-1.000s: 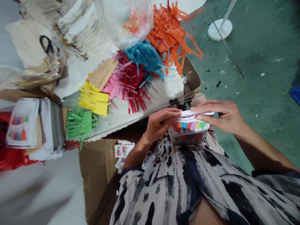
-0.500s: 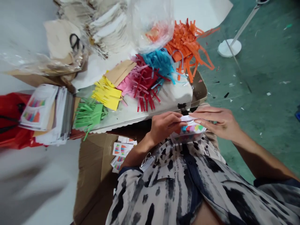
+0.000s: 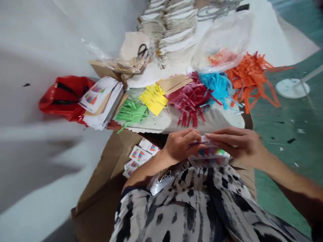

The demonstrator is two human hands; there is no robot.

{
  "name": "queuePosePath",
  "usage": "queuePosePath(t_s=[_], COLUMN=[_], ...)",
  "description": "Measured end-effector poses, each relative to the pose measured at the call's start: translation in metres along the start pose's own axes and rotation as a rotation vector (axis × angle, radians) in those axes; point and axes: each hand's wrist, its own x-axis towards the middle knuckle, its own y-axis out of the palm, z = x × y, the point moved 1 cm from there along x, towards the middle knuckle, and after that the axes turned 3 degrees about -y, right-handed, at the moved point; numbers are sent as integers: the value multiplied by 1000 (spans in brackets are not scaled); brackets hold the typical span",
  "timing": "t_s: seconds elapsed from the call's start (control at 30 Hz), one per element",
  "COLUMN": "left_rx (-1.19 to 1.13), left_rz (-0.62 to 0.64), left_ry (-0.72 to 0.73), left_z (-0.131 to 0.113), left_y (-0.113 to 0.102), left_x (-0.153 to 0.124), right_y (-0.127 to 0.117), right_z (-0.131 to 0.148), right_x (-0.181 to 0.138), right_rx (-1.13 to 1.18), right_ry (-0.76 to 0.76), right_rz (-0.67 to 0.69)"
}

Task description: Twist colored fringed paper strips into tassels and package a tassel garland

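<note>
1. The clear packet with a colourful print (image 3: 209,160) is held low in front of the torso, between the left hand (image 3: 183,144) and the right hand (image 3: 239,144), its body hanging just below the fingers.
2. Its longer side appears to be laid crosswise, from hand to hand; neither hand is nearer, as its white top edge (image 3: 205,138) is touched by both.
3. The hands are brought close together, fingertips nearly meeting, both pinched on that edge; the hidden finger placement cannot be told.
4. Just beyond them, the tabletop (image 3: 227,119) is spread with green (image 3: 132,112), yellow (image 3: 153,99), dark red (image 3: 191,97), blue (image 3: 217,84) and orange fringed paper (image 3: 249,75).
5. Beside the left forearm, printed cards (image 3: 140,154) are held in a cardboard box (image 3: 96,188); green floor (image 3: 285,161) is seen at right.
</note>
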Motion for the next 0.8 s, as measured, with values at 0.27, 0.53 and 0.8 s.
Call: queuePosePath(t_s=[0.27, 0.53, 0.8], left_rx=[-76, -433, -753], left_rz=[-167, -179, -65], left_ry=[-206, -641, -864], left_z=[29, 73, 139], left_y=[-48, -96, -105], left_x=[-48, -51, -32], right_y=[56, 63, 129], right_z=[-10, -90, -174], right_x=[64, 154, 235], right_rx=[94, -317, -730], right_ry=[-169, 1, -86], right_rz=[91, 52, 221])
